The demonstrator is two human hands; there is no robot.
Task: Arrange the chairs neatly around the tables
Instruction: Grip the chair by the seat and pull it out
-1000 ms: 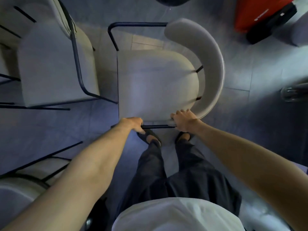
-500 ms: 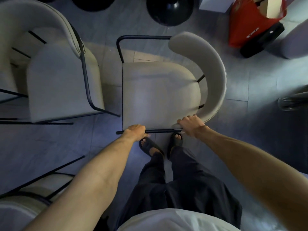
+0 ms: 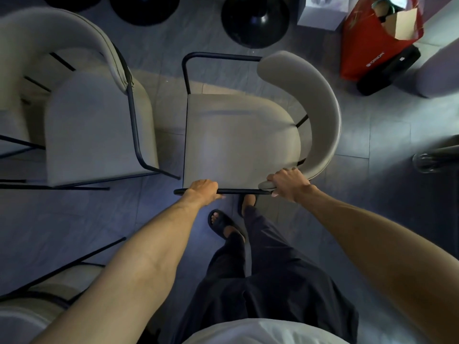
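Observation:
A beige padded chair [image 3: 238, 135] with a curved backrest and thin black metal frame stands directly below me, its backrest on the right. My left hand [image 3: 202, 189] grips the near black arm bar of this chair. My right hand [image 3: 289, 181] grips the near end of the curved backrest where it meets that bar. A second matching chair [image 3: 94, 125] stands just to the left, its frame close to the held chair's left edge. Black round table bases [image 3: 255, 21] sit on the floor beyond the chairs.
A third chair's frame and seat [image 3: 49, 289] show at lower left. A red bag [image 3: 372, 43] with a black case beside it lies at upper right, next to a white box. A glass object [image 3: 427, 161] sits at the right edge. My sandalled feet stand behind the chair.
The held chair has shifted forward, away from my body, toward the black table bases, which have come into view. Both hands keep the same grips. My feet have stepped forward.

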